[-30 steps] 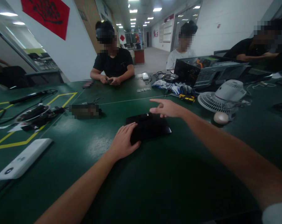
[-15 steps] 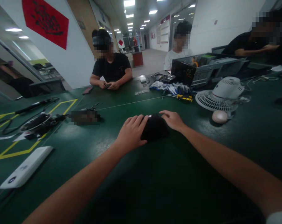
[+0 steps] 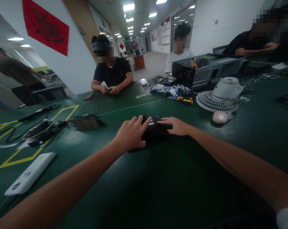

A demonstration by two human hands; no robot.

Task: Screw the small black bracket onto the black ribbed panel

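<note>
A flat black device (image 3: 155,129) lies on the green table (image 3: 158,184) in front of me. My left hand (image 3: 131,135) rests on its left side, fingers stretched over the top and thumb along the near edge. My right hand (image 3: 174,125) lies flat on its right end, fingers extended across the top. Both hands cover much of the device.
A white desk fan (image 3: 221,93) lies on its back at the right beside a pink oval object (image 3: 219,117). An open computer case (image 3: 201,68), a yellow-handled tool (image 3: 185,99), cables (image 3: 39,127) and a white box (image 3: 30,173) surround the spot. Three people sit across the table.
My right hand came down from pointing in the air onto the device's right end. My left hand slid further over its left side. The view tilted slightly.
</note>
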